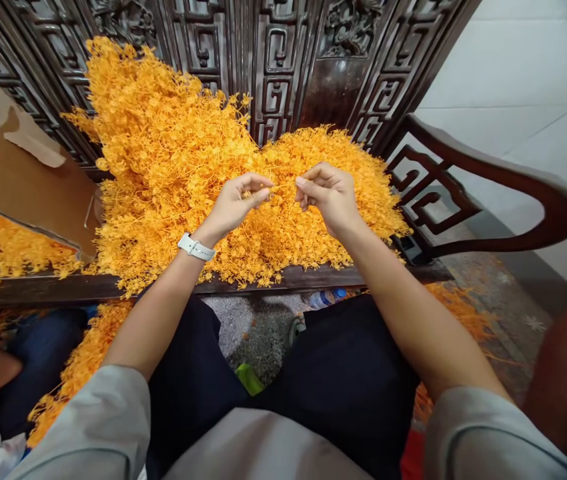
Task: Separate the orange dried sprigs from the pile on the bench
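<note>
So, the left hand [241, 201] and right hand [332, 197] are pinching a thin orange sprig [282, 187]; a huge pile [173, 147] is lying underneath, can't tell what's finished.

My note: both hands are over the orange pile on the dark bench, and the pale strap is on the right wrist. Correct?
No, the head view shows the pale strap on the left wrist, not the right. The left hand and right hand are over the orange pile on the dark bench.
</note>
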### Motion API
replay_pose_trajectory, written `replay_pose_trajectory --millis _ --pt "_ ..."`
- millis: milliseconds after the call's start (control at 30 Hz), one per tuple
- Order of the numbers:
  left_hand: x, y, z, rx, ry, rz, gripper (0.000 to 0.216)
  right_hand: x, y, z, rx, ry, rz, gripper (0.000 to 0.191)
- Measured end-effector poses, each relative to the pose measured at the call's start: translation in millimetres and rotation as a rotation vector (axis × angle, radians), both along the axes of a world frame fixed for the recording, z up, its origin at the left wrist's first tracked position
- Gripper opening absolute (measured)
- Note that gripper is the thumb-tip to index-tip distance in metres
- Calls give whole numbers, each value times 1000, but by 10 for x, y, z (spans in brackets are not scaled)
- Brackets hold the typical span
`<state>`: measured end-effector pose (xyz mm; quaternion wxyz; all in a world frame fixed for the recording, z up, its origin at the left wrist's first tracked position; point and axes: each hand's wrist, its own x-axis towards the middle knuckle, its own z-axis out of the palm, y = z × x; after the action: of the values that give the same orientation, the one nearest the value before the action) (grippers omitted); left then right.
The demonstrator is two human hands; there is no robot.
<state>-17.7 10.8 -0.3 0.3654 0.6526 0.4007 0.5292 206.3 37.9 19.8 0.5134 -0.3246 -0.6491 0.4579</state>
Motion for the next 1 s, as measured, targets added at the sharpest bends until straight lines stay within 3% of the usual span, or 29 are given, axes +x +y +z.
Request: replay_pose_trajectory --millis 133,300,467,567,633,700,800,867,933,1000 --pt "79 22 -33 26 -146 180 9 40 2 19 32 -134 80 19" --pt "134 53 -31 178 -103 303 13 83 -52 26 27 -517 425 19" --pt "-441 219 134 351 -297 487 25 -77 -221 -205 147 -926 847 23" --pt "-687 217 289 269 -271 494 23 -156 -279 -238 179 -897 770 22" --pt "-607 82 365 237 -113 467 27 -161 -281 -197 188 -876 664 20" --pt "-391 -137 415 220 83 356 28 -159 -277 -161 200 -938 645 19" --pt "-76 -423 500 55 463 -15 24 -203 -300 -180 240 -1098 710 16" --pt "52 -452 593 -50 627 -189 20 -253 -336 -231 278 -1181 732 12" --pt "163 -309 721 -40 624 -188 17 -286 -368 -278 315 -1223 740 10" --pt "304 -49 858 94 460 -56 18 -278 -374 -297 328 -1217 748 9"
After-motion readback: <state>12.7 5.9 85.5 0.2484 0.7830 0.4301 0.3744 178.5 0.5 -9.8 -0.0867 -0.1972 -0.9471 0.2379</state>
